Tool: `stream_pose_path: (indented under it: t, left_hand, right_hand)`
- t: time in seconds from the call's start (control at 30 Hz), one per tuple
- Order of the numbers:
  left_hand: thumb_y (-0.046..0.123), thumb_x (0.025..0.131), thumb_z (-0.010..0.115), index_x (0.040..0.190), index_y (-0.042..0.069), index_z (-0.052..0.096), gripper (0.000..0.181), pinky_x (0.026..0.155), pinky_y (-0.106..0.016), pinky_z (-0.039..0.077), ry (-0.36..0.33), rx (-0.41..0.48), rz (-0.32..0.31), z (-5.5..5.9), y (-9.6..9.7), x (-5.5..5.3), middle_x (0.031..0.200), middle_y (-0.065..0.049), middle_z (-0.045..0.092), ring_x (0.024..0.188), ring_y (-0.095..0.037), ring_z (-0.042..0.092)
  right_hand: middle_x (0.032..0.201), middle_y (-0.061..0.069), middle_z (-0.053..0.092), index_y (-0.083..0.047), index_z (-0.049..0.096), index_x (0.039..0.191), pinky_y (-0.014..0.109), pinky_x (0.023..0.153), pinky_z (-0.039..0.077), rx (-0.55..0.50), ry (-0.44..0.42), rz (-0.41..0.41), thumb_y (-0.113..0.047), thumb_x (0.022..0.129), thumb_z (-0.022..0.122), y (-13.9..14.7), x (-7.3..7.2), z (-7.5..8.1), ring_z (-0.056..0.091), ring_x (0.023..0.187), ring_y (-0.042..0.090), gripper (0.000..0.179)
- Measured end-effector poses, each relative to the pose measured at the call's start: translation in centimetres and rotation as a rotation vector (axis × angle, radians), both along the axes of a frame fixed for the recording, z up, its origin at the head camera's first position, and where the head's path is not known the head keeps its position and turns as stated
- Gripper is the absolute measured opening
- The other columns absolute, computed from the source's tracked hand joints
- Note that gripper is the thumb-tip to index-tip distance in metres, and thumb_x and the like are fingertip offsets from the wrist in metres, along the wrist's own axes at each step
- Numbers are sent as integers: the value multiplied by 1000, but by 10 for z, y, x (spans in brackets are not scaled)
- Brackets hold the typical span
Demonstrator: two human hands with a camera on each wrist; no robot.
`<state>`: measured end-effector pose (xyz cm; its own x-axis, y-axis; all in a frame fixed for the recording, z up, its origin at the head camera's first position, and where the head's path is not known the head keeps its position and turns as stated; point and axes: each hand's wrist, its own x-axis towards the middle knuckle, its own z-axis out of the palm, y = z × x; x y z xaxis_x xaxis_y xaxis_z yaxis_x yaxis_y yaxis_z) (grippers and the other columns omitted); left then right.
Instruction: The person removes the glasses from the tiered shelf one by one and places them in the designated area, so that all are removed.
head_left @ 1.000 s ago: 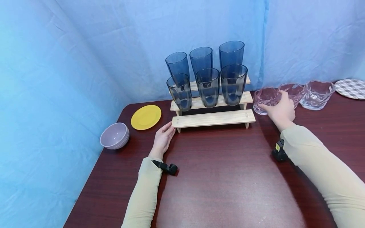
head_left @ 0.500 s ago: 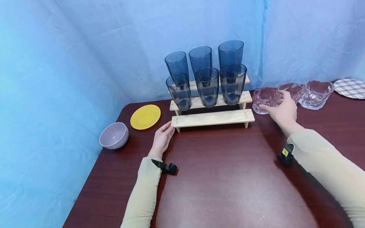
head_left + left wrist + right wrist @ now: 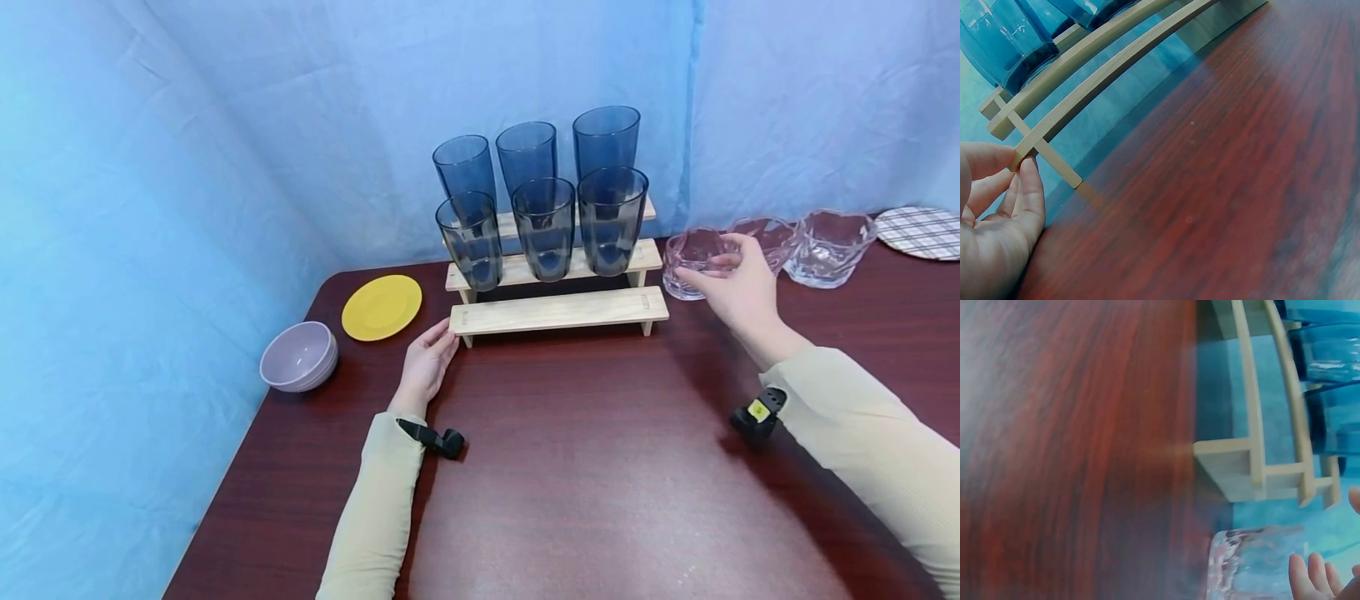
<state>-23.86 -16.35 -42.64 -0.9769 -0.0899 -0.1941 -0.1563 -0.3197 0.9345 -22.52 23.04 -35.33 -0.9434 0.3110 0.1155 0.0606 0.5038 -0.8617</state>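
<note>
At the left end of the three-step wooden stand (image 3: 562, 312), my left hand (image 3: 426, 367) pinches the corner of the lowest step. The left wrist view shows thumb and fingers (image 3: 1030, 187) on that corner. Tall blue-tinted glasses (image 3: 546, 229) stand on the two upper steps; the lowest step is bare. Right of the stand, my right hand (image 3: 742, 292) hovers at the rim of a clear wavy glass (image 3: 681, 283), its thumb and fingers spread apart. In the right wrist view the fingers (image 3: 1300, 578) overlap the glass's rim end. A second clear glass (image 3: 782, 242) is partly hidden behind the hand.
A third clear glass (image 3: 828, 254) and a checked round mat (image 3: 922, 233) lie farther right. On the left are a yellow plate (image 3: 382, 308) and a lilac bowl (image 3: 300, 358). Blue curtains (image 3: 337, 125) hang behind the dark red table (image 3: 585, 467).
My right hand has drawn slightly up and back from the nearest clear glass, and its wrist has shifted right. The left hand keeps its place on the stand.
</note>
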Motion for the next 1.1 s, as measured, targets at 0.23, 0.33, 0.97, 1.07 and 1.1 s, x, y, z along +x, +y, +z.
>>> stream_pose_path:
  t: [0.23, 0.33, 0.97, 1.07, 1.1]
  left_hand:
    - [-3, 96, 47, 139, -4, 43, 43, 82, -14, 50, -4, -4, 1, -1, 0, 1, 141, -19, 45, 98, -6, 58]
    - [-3, 96, 48, 139, -4, 43, 43, 82, -14, 50, -1, -4, 3, -2, 0, 1, 141, -20, 45, 98, -7, 58]
    - [-1, 96, 48, 140, -2, 42, 44, 104, -28, 42, 2, -9, -11, 2, 0, -1, 143, -17, 44, 117, -18, 51]
    - [-2, 96, 48, 140, -2, 42, 44, 98, -22, 46, -6, -3, -8, 1, 0, -1, 143, -17, 44, 112, -14, 53]
    - [-2, 96, 47, 140, -3, 42, 44, 95, -20, 48, -5, -2, -8, 1, 0, 0, 143, -18, 44, 109, -12, 55]
  right_hand:
    - [118, 9, 48, -11, 25, 147, 7, 62, 41, -6, 18, 38, -48, 81, 68, -8, 3, 18, 52, 98, 9, 86]
    - [119, 8, 48, -12, 25, 147, 11, 68, 42, -17, 46, 68, -47, 81, 70, -11, 1, 26, 52, 100, 11, 87]
    - [152, 18, 25, -27, 3, 152, 55, 108, 33, -8, 35, 289, -43, 77, 76, -35, -21, 64, 31, 136, 37, 106]
    - [153, 19, 22, -28, 1, 152, 57, 108, 31, 1, 24, 320, -42, 77, 76, -39, -24, 65, 28, 138, 38, 107]
    - [153, 19, 22, -29, 0, 152, 58, 108, 30, 3, 18, 329, -42, 77, 76, -40, -25, 65, 28, 138, 38, 108]
